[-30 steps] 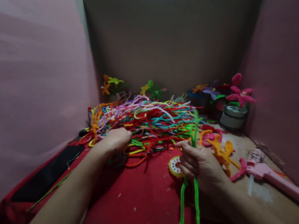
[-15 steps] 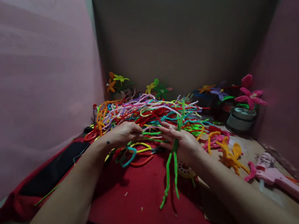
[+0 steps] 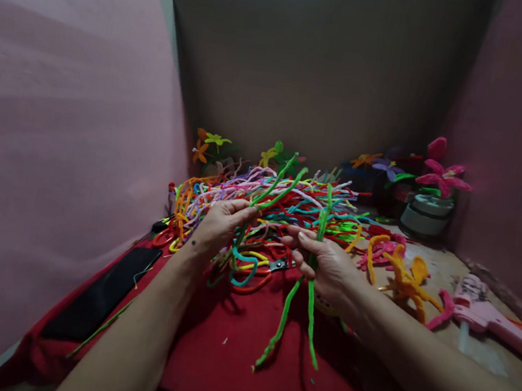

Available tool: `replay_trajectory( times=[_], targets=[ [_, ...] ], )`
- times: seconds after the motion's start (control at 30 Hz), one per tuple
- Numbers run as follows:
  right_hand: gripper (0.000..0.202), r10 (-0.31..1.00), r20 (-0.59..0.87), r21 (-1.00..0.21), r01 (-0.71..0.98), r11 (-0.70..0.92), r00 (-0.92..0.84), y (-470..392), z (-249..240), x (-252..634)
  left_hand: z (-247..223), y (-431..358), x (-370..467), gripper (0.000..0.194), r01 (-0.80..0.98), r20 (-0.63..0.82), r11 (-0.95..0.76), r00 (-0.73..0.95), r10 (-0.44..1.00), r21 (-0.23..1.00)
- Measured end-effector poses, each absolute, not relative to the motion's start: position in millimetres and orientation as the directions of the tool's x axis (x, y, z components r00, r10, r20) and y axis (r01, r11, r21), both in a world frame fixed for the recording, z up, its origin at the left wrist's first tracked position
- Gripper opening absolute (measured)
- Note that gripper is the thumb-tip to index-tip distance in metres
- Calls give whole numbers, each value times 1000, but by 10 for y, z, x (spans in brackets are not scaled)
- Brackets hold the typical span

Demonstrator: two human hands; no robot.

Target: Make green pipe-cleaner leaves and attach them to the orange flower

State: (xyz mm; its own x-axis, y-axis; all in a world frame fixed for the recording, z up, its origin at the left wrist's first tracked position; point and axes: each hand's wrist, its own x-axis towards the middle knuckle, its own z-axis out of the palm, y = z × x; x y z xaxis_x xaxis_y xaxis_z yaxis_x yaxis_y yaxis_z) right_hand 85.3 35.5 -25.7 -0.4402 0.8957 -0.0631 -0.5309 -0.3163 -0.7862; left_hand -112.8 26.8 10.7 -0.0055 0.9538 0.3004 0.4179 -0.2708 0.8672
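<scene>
One black slab [image 3: 102, 290] lies on the red cloth [image 3: 241, 367], left of the left hand's fingers and nearer the person. Next comes the left hand [image 3: 223, 222], thumb and fingertips pinched on green pipe cleaners [image 3: 288, 188], two of whose ends poke up past the fingertips. Just below those fingers, a teal loop [image 3: 243, 281] hangs beside scissors [image 3: 277, 265] with yellow and red handles. Beyond both sets of fingers spreads a tangled heap [image 3: 306, 199] of many-coloured pipe cleaners. Near the left fingers but apart from them, the right hand [image 3: 328, 266] grips a second green bunch [image 3: 323, 220] in partly curled fingers; its upper ends stand above them and two tails dangle below. From where I stand, right of these fingers lies an orange flower [image 3: 405, 274]; farther back stands a grey pot [image 3: 426, 215] with a pink flower [image 3: 444, 178], and rightmost rests a pink glue gun [image 3: 480, 315].
</scene>
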Motion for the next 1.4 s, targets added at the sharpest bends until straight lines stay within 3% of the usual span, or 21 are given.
replay_trajectory(
  times=[0.1,0.23,0.33,0.4,0.53,0.7,1.03,1.4],
  targets=[
    [20,914,-82,-786,-538,-304,-397,303,-218,759,36,250,-959,26,468,275,-300,123,954,831],
    [17,947,82,-849,-520,-98,-312,322,-227,713,-62,213,-767,25,549,216,-374,332,918,747],
    [19,956,186,-805,-593,17,-226,373,-162,820,-68,204,-776,23,687,83,-401,447,891,606],
    [17,968,164,-741,-671,-5,-188,407,-65,964,-58,244,-905,21,818,-51,-359,424,904,449],
    [20,960,144,-677,-731,-80,-238,430,108,1267,-87,417,-1319,14,917,-25,-227,248,968,329],
    [22,945,8,-676,-698,-235,-326,343,39,1326,-156,552,-1537,20,953,65,-143,130,989,267],
    [19,889,-47,-703,-617,-354,-456,339,-200,1238,-184,493,-1267,27,960,233,-227,186,954,162],
    [25,876,-36,-681,-630,-374,-480,358,-248,1230,-289,533,-1190,20,978,40,-203,201,979,50]
  ],
)
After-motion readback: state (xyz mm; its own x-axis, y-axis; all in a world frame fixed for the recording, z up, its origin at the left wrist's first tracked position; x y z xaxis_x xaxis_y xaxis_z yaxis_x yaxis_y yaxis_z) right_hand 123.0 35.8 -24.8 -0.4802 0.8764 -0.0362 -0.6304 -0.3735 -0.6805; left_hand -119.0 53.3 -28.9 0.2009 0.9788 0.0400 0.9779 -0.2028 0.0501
